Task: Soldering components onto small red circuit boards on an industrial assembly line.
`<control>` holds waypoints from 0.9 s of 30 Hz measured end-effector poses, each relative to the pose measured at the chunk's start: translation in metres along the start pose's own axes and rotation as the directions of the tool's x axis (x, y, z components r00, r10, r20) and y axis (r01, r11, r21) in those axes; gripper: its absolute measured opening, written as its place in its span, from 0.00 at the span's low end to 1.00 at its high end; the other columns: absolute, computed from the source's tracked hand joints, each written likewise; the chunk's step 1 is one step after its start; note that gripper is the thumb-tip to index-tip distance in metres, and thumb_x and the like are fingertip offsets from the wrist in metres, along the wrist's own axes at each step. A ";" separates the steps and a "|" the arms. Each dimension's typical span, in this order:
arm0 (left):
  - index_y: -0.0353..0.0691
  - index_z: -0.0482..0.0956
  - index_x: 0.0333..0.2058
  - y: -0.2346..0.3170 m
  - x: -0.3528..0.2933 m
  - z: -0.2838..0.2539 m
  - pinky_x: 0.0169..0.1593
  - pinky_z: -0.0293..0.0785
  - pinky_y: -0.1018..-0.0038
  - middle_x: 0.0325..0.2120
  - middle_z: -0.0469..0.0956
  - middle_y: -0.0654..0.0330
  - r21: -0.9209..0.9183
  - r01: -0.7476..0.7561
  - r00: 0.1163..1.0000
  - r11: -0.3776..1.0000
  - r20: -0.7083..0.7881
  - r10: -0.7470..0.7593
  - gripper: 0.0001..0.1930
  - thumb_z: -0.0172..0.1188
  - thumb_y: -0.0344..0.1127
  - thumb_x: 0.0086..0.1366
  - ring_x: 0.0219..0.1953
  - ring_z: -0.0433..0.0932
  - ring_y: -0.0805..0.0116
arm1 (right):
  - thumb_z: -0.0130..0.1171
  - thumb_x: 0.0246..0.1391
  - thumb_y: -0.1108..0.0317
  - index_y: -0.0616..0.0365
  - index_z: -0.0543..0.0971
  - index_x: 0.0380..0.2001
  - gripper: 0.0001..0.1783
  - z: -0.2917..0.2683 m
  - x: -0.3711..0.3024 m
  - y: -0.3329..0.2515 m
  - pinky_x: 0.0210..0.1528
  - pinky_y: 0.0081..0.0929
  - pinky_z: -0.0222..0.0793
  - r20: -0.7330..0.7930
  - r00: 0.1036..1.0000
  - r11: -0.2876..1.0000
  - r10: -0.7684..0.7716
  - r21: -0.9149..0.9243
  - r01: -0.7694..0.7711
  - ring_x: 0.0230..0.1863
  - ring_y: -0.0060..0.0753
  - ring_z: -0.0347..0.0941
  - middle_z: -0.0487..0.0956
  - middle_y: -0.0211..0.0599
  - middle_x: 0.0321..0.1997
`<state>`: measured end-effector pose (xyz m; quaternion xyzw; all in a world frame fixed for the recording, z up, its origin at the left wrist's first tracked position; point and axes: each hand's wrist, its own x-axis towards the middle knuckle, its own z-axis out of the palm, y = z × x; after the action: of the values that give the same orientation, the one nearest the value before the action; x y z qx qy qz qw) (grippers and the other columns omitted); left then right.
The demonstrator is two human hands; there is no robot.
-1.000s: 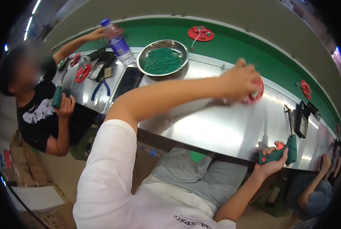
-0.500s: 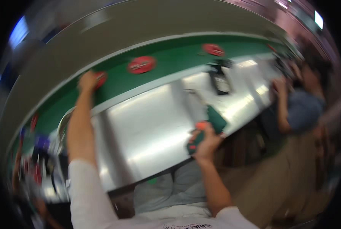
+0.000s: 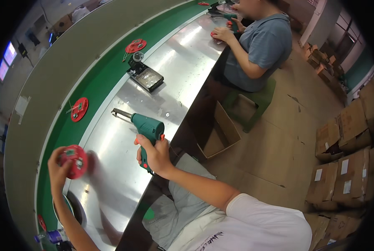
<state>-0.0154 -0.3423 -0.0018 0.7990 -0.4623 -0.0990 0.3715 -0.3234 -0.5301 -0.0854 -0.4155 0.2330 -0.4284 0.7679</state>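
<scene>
My left hand (image 3: 57,169) is closed on the edge of a red round disc (image 3: 77,168) that carries small electronic parts. It holds the disc tilted above the near-left part of the metal bench (image 3: 111,154), beside the green conveyor belt. Wrapped round the grip of a green soldering gun (image 3: 147,126), my right hand (image 3: 155,154) keeps it over the bench's front edge. The gun's metal tip points left and away from me, apart from the disc.
On the green belt (image 3: 63,131) lie further red discs (image 3: 79,109), some with wires. A black soldering stand (image 3: 148,79) sits farther along the bench. At the right, a co-worker (image 3: 258,46) sits on a green stool (image 3: 254,106). Cardboard boxes (image 3: 345,167) are stacked behind; an open carton (image 3: 220,131) stands under the bench.
My left hand has brought a red disc off the belt to above the bench. The view has turned right; the soldering gun stays in my right hand.
</scene>
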 end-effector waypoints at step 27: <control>0.37 0.85 0.38 -0.041 -0.142 -0.028 0.46 0.78 0.62 0.35 0.84 0.49 0.223 0.011 0.861 0.975 -0.498 0.105 0.12 0.64 0.35 0.57 0.38 0.83 0.52 | 0.41 0.67 0.49 0.65 0.74 0.43 0.26 -0.002 0.006 0.020 0.26 0.23 0.60 0.094 0.994 0.977 -0.047 -0.203 0.065 0.20 0.26 0.64 0.70 0.34 0.17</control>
<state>-0.0522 -0.2010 -0.0367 0.8212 -0.3758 0.1751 0.3922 -0.3123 -0.5304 -0.1036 -0.5175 0.2299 -0.4046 0.7181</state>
